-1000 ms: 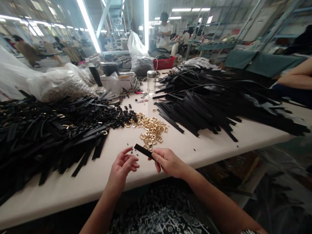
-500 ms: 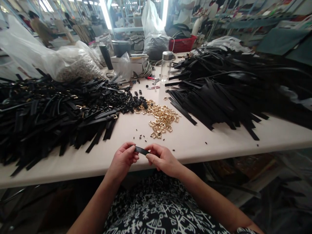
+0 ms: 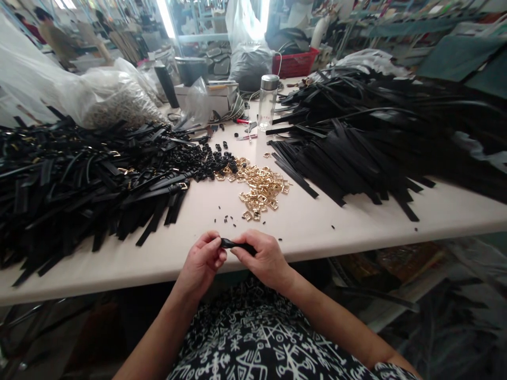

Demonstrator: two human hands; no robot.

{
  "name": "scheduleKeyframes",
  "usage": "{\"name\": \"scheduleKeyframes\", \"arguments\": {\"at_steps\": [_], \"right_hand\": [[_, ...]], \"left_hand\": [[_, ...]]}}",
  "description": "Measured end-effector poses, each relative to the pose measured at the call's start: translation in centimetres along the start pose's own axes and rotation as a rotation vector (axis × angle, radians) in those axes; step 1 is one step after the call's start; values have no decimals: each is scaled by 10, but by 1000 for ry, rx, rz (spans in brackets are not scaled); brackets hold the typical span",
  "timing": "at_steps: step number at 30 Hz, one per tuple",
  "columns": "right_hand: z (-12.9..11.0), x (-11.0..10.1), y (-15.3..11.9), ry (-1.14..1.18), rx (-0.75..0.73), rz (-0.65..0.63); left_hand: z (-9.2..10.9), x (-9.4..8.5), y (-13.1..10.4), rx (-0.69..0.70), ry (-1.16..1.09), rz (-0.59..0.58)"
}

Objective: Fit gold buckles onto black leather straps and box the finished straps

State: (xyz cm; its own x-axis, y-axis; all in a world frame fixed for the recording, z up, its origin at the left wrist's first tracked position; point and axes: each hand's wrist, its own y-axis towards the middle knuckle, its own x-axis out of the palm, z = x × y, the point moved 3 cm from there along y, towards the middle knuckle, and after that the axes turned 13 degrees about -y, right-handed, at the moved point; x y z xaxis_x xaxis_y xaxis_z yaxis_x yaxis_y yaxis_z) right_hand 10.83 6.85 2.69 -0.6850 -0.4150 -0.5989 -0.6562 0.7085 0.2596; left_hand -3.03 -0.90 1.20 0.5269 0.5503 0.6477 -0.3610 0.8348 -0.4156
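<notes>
While near the table edge [image 3: 138, 273], black strap [image 3: 227, 243] between both hands [image 3: 203, 259] [image 3: 267, 259].

My left fingers [image 3: 208, 248] and right fingers [image 3: 242, 256] hold a narrow black strap [image 3: 226, 243] between them at the near edge of the flat, pale tabletop [image 3: 304, 227]. Beyond them lie square golden metal buckles [image 3: 261, 184]; left, a heap of buckled black straps [image 3: 79, 184]; right, flat black strips [image 3: 336, 153]. Behind the buckles stands a clear cylindrical bottle [image 3: 267, 108], with a red plastic basket [image 3: 301, 62] farther back.
</notes>
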Motion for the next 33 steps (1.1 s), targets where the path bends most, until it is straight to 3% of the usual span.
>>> {"name": "scheduleKeyframes", "arguments": {"at_steps": [3,5,10,14,18,22,28,33], "right_hand": [[-2,-3,1,-20,-40,2],[-4,-5,1,-43,-69,6],[-5,-4,-1,-111,-82,26],[-1,-3,0,-85,-11,-2],[6,-11,1,8,99,-18],[9,-22,-3,79,139,-29],[1,-22,-10,65,114,-103],[-1,-19,-12,0,82,-85]], "left_hand": [[2,-3,0,46,81,-39],[6,-3,-1,102,265,-107],[21,7,-6,414,762,-202],[23,13,-13,636,877,-173],[29,9,-30,814,824,-145],[33,0,-38,679,832,-228],[25,-6,-20,324,735,-102],[14,-7,-8,128,539,-94]]}}
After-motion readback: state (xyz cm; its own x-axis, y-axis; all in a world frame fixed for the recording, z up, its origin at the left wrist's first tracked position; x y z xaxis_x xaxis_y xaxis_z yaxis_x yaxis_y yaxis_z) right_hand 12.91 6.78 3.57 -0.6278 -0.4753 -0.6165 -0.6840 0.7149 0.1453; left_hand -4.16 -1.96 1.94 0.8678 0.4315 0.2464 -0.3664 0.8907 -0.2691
